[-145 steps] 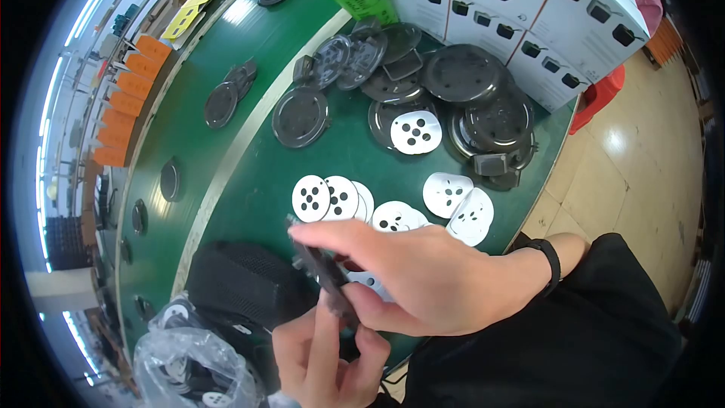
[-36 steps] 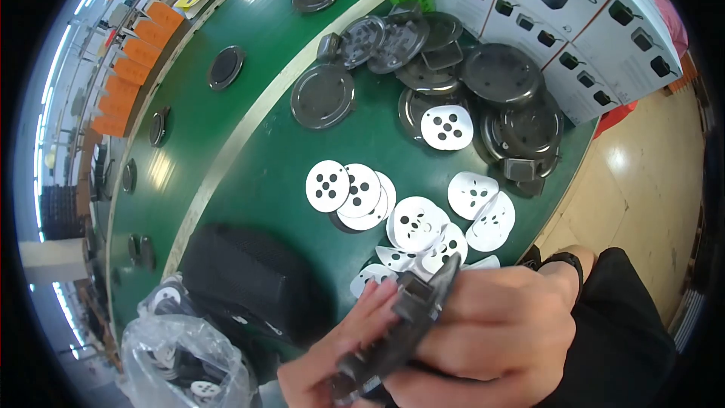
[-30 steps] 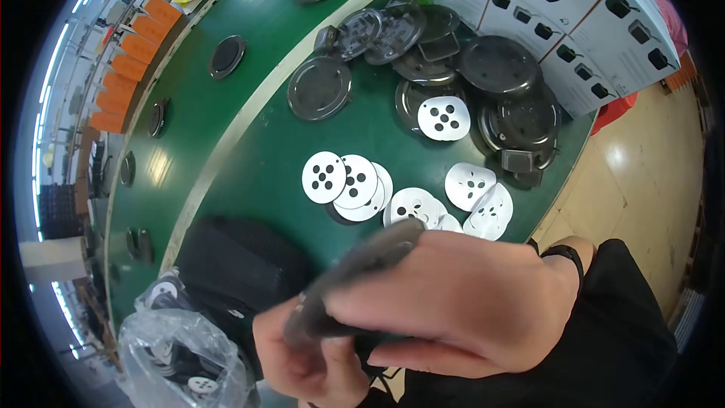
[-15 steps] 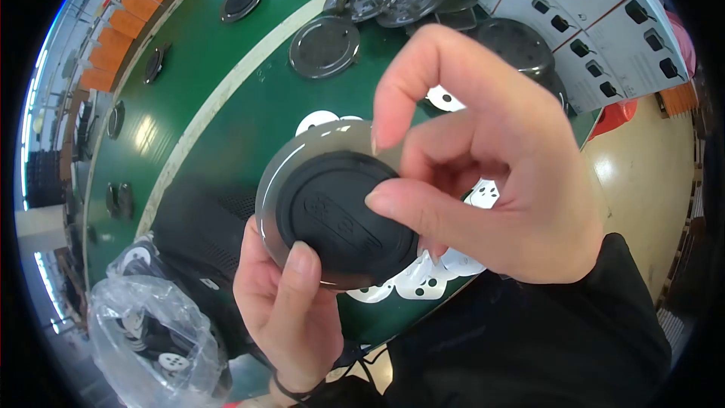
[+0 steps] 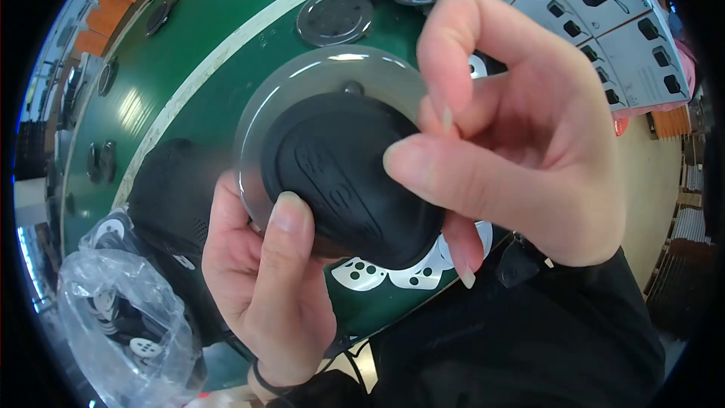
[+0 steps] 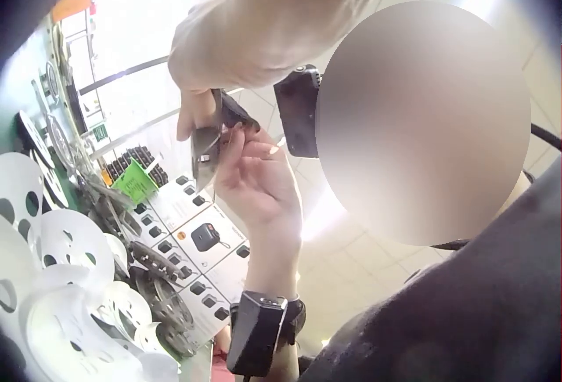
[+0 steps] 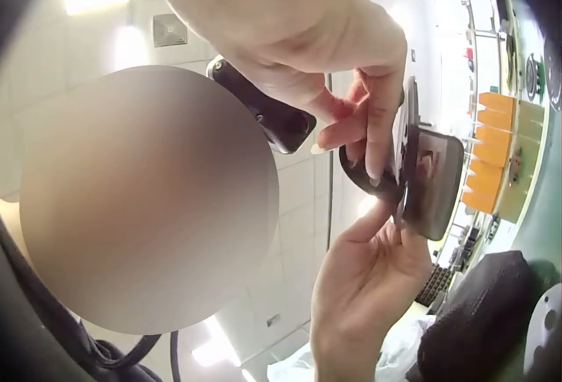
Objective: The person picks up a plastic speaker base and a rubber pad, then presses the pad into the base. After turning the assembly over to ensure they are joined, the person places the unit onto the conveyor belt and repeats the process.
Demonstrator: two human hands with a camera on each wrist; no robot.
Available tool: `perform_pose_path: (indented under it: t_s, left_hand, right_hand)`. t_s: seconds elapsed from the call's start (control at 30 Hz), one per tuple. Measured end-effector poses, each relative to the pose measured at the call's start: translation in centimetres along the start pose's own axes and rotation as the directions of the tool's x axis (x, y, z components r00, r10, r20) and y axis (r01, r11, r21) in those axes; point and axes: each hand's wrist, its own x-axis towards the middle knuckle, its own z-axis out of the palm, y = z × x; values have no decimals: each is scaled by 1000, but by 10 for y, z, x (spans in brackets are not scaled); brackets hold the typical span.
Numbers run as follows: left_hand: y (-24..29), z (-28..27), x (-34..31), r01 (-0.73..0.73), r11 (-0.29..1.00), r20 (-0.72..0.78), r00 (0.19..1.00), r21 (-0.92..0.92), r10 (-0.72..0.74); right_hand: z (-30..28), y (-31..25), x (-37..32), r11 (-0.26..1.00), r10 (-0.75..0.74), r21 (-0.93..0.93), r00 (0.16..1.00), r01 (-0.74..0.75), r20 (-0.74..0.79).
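Observation:
In the head view, my left hand [image 5: 276,279] grips a round, smoky translucent plastic cover [image 5: 260,109] by its lower left rim, with the thumb on top. On the cover's face sits a round black rubber pad [image 5: 332,159] with raised markings. My right hand [image 5: 536,136] pinches the pad's right edge between thumb and fingers, and the pad bulges up there, its outline stretched toward the lower right. From the right wrist view, the pad's edge [image 7: 356,171] stands away from the cover, with a boxy translucent part [image 7: 436,176] on the cover's far side.
White discs with holes [image 5: 359,273] lie on the green table [image 5: 234,98] under the hands. More smoky covers [image 5: 334,17] lie behind, near printed cartons [image 5: 604,0]. At left are a black mesh-covered object [image 5: 170,189] and a plastic bag [image 5: 124,325] of parts.
The cover turned from edge-on to face up and came closer to the head camera. The right fingers took the pad's edge, and the pad now bulges away from the cover on that side.

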Motion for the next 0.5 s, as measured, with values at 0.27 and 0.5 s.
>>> perform_pose_path:
  t_s: [0.27,0.5]
  left_hand:
    - [3,0,1,56,998,-20,998,-16,-57]
    - [6,14,-7,29,999,-69,997,-33,-31]
  right_hand:
    - [-2,12,-1,974,-228,26,973,227,35]
    - [-10,3,-8,778,-344,-528,934,340,95]
